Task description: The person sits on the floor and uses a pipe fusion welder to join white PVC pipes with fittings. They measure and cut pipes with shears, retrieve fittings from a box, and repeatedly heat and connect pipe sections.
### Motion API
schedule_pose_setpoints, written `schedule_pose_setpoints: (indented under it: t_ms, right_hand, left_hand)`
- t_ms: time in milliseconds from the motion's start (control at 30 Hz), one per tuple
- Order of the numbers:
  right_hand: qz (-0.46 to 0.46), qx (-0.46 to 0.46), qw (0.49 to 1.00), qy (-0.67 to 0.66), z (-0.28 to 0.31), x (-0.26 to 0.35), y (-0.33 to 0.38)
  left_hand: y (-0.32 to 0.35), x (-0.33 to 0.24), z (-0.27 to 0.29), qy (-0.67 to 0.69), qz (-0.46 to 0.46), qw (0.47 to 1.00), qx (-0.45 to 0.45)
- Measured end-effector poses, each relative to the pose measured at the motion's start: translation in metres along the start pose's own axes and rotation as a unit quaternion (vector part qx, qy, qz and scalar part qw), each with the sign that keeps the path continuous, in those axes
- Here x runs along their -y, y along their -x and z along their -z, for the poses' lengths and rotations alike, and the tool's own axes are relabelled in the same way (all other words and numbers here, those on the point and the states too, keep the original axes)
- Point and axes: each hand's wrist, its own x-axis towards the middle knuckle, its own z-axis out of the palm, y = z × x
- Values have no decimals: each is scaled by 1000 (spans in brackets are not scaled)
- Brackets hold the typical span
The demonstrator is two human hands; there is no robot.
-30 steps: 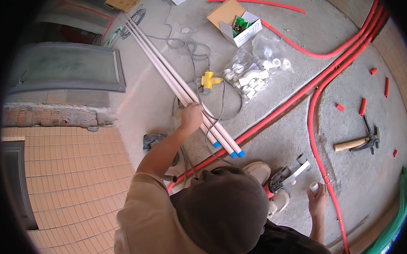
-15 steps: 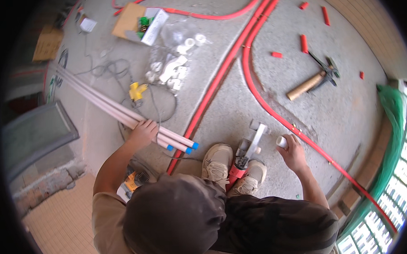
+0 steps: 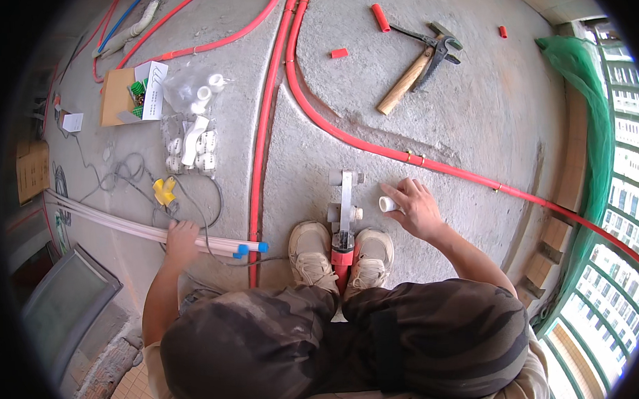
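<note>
My left hand [image 3: 182, 236] is closed over a bundle of long white pipes [image 3: 109, 222] that lie on the concrete floor, near their blue-capped ends [image 3: 251, 249]. My right hand [image 3: 420, 209] holds a small white pipe fitting [image 3: 388, 203] just right of a grey pipe-welding tool [image 3: 345, 198]. The tool stands on the floor, and its red handle [image 3: 341, 258] lies between my two shoes [image 3: 309, 255].
Red conduits [image 3: 261, 131] run across the floor. A hammer [image 3: 403, 84] and pliers [image 3: 437, 47] lie beyond. Bags of white fittings [image 3: 187, 144], a cardboard box [image 3: 119, 97], a yellow fitting [image 3: 164, 191] and a cable sit at the left. Green netting [image 3: 584, 120] lines the right edge.
The view has swung so the tool and shoes sit in the middle. My left hand stays on the pipes. My right hand with the fitting has moved closer to the tool.
</note>
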Motion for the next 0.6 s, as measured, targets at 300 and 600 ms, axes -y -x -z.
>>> schedule_pose_setpoints:
  t_ms: [300,600]
  right_hand:
    - [-4,48,999,19,-1,-6,4]
    - [-38,-205,977,-44,38,-31,-9]
  left_hand:
    - [81,131,-18,-36,236,970,33]
    - [-151,-34,215,144,47,959,-239]
